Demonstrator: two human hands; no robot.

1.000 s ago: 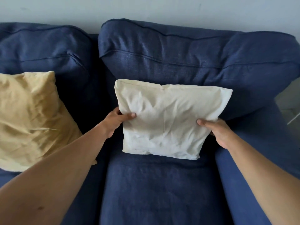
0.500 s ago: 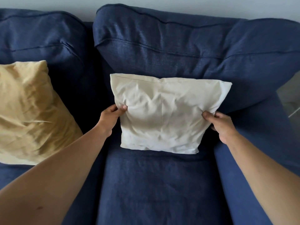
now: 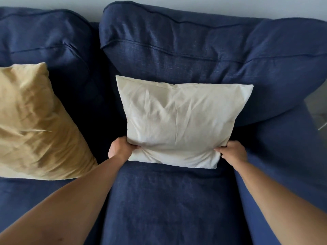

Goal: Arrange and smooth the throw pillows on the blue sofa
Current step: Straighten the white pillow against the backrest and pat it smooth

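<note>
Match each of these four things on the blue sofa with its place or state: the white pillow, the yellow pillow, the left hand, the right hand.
Things:
1. wrinkled white fabric pillow
2. crumpled yellow fabric pillow
3. left hand
4. right hand

Places or states:
A. grip on the white pillow's lower right corner
B. untouched, on the left seat
C. upright against the blue sofa's back cushion
D. grip on the white pillow's lower left corner

Pairs: 1-C, 2-B, 3-D, 4-A
</note>
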